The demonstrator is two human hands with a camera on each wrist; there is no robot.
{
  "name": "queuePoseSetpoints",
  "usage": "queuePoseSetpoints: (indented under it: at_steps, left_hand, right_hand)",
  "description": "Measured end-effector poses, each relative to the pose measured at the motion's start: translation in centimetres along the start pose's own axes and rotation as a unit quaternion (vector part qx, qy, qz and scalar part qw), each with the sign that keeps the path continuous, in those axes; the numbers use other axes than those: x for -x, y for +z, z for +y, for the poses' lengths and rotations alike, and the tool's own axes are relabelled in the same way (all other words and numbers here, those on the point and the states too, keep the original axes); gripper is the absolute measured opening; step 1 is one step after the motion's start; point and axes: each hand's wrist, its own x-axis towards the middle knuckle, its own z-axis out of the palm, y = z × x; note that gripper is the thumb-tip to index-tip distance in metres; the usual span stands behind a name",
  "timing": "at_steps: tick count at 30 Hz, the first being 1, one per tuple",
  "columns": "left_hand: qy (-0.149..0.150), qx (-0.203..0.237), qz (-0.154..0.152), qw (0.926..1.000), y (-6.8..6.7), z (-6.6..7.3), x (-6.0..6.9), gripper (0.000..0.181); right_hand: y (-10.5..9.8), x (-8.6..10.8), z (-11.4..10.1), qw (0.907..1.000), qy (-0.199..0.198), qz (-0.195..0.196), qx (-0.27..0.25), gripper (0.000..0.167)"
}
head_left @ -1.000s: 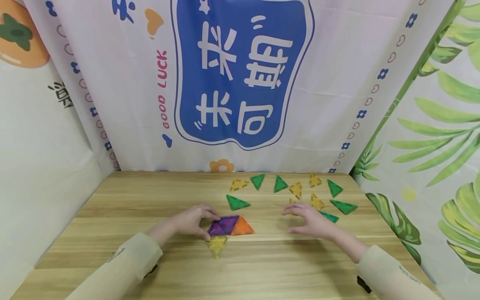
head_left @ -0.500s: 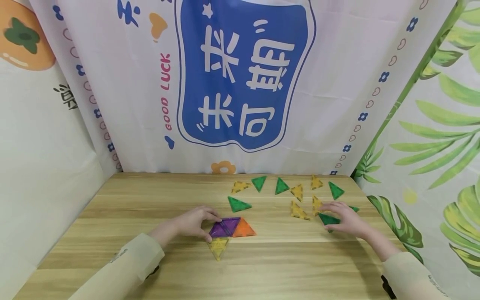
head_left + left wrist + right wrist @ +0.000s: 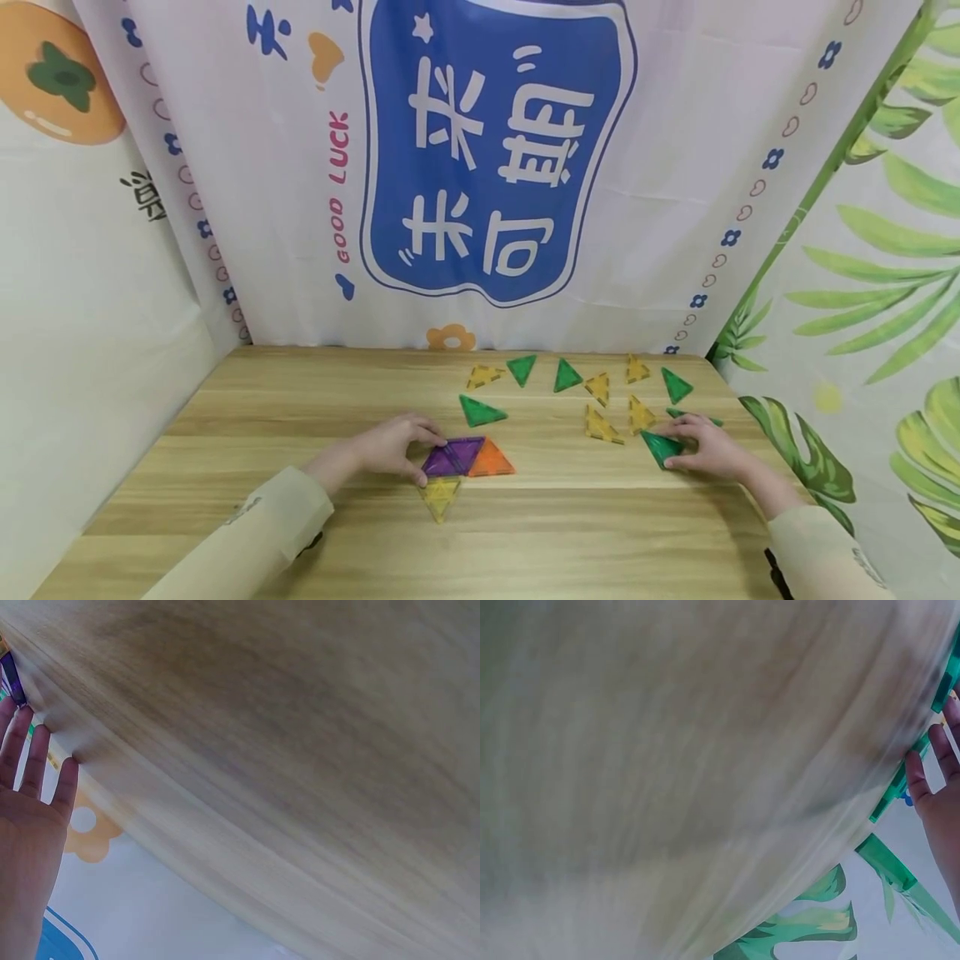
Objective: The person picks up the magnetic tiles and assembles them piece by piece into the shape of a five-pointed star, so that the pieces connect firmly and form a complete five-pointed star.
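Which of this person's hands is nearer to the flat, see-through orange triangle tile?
The left hand: it touches the translucent purple triangular tiles just left of the orange tile. The right hand is farther off to the right, touching a translucent green triangular tile.

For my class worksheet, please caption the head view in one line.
Left hand holding a purple tile, right hand pinching a green tile, at a wooden table.

The cream left sleeve (image 3: pixel 251 533) at 8 o'clock and matching right sleeve (image 3: pixel 821 554) at 4 o'clock each bear small grey markings (image 3: pixel 244 510) and 1 black piece (image 3: pixel 777 573) underneath.
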Motion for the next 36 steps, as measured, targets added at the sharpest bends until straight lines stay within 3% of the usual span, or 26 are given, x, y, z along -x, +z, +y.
queuePoseSetpoints:
  at_steps: [7, 11, 14, 20, 28, 36]
  left_hand:
    - [-0.002, 0.013, -0.001, 0.9999, 0.0, 0.1, 0.0, 0.061]
    - [-0.009, 0.019, -0.002, 0.9998, 0.0, 0.1, 0.0, 0.061]
    - [-0.013, 0.021, -0.003, 0.9997, 0.1, 0.1, 0.0, 0.061]
    - [-0.010, 0.017, -0.003, 0.9998, 0.0, 0.1, 0.0, 0.061]
    - [-0.010, 0.010, -0.002, 0.9999, 0.0, 0.1, 0.0, 0.062]
    - [-0.013, 0.013, -0.006, 0.9998, -0.1, 0.2, 0.0, 0.061]
  right_hand:
    - [0.3, -0.6, 0.5, 0.9995, -0.001, -0.007, -0.030, 0.054]
    - [0.1, -0.9, 0.3, 0.9978, 0.023, -0.022, -0.058, 0.051]
    - [0.0, -0.9, 0.3, 0.9963, 0.037, -0.028, -0.072, 0.042]
    - [-0.2, -0.5, 0.1, 0.9921, 0.015, -0.022, -0.122, 0.025]
    - [-1.0, -1.0, -1.4, 0.9775, 0.053, -0.002, -0.204, 0.028]
    - [-1.4, -2.0, -3.9, 0.9578, 0.059, -0.033, -0.279, 0.037]
